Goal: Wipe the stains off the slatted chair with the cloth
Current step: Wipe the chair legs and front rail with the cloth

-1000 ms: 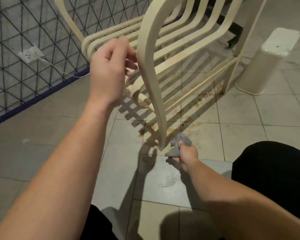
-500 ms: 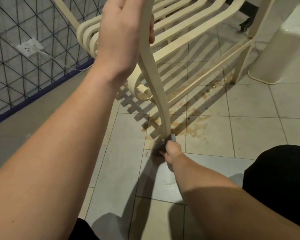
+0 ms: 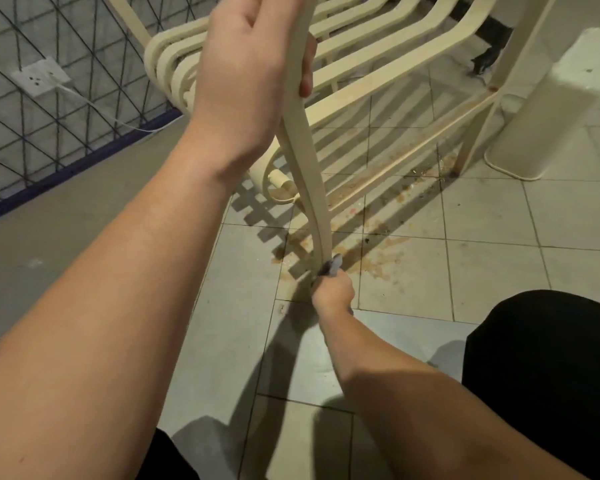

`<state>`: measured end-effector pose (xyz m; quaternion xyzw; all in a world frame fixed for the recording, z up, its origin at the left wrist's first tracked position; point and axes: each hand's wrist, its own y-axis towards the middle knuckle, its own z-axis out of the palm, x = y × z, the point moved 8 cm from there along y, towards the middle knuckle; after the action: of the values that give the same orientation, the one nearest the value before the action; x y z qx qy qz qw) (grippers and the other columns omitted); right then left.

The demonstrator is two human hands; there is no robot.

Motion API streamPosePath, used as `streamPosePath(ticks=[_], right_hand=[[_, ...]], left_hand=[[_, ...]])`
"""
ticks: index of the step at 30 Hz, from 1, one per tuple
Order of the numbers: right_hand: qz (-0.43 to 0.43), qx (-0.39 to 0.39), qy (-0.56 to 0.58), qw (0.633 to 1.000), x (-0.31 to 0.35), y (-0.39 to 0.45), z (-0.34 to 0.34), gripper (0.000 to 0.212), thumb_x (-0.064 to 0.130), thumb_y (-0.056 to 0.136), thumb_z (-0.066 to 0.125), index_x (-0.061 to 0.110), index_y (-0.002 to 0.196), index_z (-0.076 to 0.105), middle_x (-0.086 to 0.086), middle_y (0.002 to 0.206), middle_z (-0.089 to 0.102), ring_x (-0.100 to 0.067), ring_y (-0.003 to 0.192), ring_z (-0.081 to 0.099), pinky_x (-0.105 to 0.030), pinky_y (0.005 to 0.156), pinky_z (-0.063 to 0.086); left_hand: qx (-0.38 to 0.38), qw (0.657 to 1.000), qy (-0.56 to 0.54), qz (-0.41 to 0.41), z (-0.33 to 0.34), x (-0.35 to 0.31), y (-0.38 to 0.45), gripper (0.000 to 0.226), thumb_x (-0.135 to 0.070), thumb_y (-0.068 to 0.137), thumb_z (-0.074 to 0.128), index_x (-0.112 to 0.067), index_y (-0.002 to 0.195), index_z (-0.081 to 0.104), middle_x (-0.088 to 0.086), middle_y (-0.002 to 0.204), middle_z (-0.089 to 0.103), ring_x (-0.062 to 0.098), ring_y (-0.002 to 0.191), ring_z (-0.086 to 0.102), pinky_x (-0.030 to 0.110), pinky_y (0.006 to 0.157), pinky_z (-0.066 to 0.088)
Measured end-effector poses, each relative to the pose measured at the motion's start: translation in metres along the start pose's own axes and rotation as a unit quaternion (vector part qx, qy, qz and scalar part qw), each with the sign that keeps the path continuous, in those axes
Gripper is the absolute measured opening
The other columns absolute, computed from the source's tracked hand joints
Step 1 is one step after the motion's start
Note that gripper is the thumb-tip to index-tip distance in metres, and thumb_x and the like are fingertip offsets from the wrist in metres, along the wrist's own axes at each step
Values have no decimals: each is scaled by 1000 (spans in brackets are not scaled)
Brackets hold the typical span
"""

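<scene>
A cream slatted chair stands on the tiled floor in front of me, its curved front leg running down the middle of the view. My left hand grips that leg high up, fingers wrapped round it. My right hand holds a small grey cloth against the bottom end of the same leg, just above the floor. Most of the cloth is hidden inside the fist.
Brown stains spot the tiles under the chair. A white plastic pedestal stands at the right beside the chair's far leg. A wire mesh fence with a socket strip and cable runs along the left. My black-clothed knee is at lower right.
My left hand moved from beside the chair leg to gripping it high up. My right hand brought the cloth from the floor tile onto the foot of the leg.
</scene>
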<state>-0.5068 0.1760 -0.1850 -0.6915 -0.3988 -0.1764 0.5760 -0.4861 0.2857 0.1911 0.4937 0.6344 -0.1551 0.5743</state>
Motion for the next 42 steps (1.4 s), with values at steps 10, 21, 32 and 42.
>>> streamPosePath(ticks=[10,21,32,42], right_hand=[[-104,-23,21,994,40,-39,-10,29,6,99,42,5,124,56,-18,113,63,-23,89,50,-28,78,34],[-214,25,10,976,83,-87,-23,49,2,100,36,20,142,51,-1,105,59,-19,91,54,-23,77,40],[-305,189,-34,933,101,-117,30,13,34,102,49,29,92,55,12,71,52,-5,65,47,-23,61,47],[-432,92,17,897,177,-103,-52,22,29,102,50,20,113,66,5,95,70,-10,91,64,-26,74,52]], left_hand=[[21,997,-19,71,1,-4,-1,41,-20,107,34,15,117,52,16,75,48,20,64,51,28,58,43],[27,997,9,65,-8,-15,-1,19,-25,105,53,-7,103,60,16,78,53,21,63,53,34,56,50],[-4,1000,5,13,-92,17,1,24,-29,105,51,-7,110,61,-6,73,55,20,69,50,36,61,46],[-41,998,-3,39,-104,23,-7,20,-24,107,47,-15,116,62,1,75,47,14,68,48,29,57,44]])
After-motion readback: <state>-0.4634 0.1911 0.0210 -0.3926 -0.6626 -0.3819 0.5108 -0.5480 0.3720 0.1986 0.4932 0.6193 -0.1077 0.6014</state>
